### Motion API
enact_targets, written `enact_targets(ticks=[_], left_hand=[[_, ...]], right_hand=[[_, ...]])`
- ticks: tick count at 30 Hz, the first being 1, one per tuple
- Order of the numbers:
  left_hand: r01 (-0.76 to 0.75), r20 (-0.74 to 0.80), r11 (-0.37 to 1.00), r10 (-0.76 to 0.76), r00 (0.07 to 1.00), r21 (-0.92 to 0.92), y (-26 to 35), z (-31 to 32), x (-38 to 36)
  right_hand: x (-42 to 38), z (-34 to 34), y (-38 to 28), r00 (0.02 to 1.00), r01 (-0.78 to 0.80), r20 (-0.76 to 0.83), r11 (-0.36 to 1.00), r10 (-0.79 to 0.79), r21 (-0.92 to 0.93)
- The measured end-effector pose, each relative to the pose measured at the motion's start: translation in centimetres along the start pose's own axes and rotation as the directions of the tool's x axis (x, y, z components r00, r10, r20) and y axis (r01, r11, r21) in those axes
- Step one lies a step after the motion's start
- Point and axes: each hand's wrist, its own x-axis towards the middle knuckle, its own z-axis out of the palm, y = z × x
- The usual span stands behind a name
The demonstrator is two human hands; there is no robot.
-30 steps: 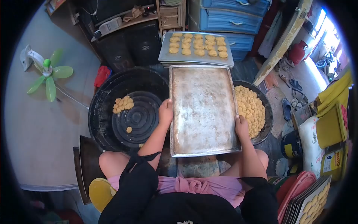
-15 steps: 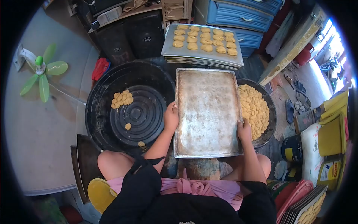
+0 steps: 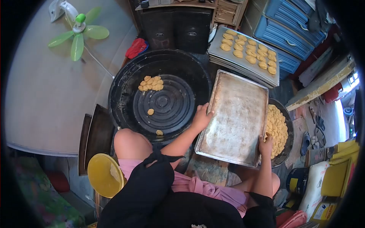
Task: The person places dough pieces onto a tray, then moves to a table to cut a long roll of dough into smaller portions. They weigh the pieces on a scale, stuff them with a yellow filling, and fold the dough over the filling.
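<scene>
A worn, bare metal baking tray (image 3: 236, 117) lies in front of me, slightly turned, above a wooden surface (image 3: 207, 173). My left hand (image 3: 202, 117) is closed on its left rim, thumb over the edge. My right hand (image 3: 266, 145) grips the lower part of the right rim, its fingers partly hidden. Just beyond that hand, a black basin (image 3: 289, 129) holds a heap of yellow dough pieces (image 3: 277, 131), which the tray partly covers. To the left, a wide black tub (image 3: 178, 102) contains a cluster of dough pieces (image 3: 151, 83) and two single ones.
Behind the tray stands a stack of baking trays (image 3: 243, 72), the top one carrying rows of dough pieces (image 3: 251, 53). A green-bladed fan (image 3: 78, 32) is at left. A yellow bucket (image 3: 104, 176) sits by my left knee. Blue drawers (image 3: 289, 32) are at back right.
My view has swung to the left, so the scene sits further right and appears tilted. Both hands keep hold of the baking tray, which now looks more slanted.
</scene>
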Motion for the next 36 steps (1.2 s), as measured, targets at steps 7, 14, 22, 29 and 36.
enact_targets(ticks=[7, 14, 22, 29, 36], left_hand=[[-0.397, -0.014, 0.884, 0.413, 0.911, 0.248, 9.5, -2.6, -1.4], [-0.631, 0.014, 0.749, 0.642, 0.767, 0.203, 15.8, -3.6, 3.4], [-0.439, 0.25, 0.664, 0.364, 0.897, 0.606, 2.7, 7.1, 3.8], [-0.292, -0.085, 0.888, 0.341, 0.936, 0.355, 0.0, -5.8, 6.0], [0.818, -0.504, 0.573, -0.695, 0.513, 0.043, -29.4, -17.8, 5.3]], right_hand=[[1.6, -8.9, -16.1, 0.709, 0.638, -0.382, 0.77, -0.593, -0.011], [3.4, -13.9, -27.7, 0.37, 0.762, -0.766, 0.644, -0.526, -0.074], [7.5, 11.0, -11.3, 0.931, 0.326, 0.007, 0.823, -0.365, -0.466], [9.7, 10.8, -16.9, 0.894, 0.42, -0.08, 0.888, -0.44, -0.188], [1.5, 25.1, -40.6, 0.547, 0.655, 0.499, 0.715, -0.672, 0.244]])
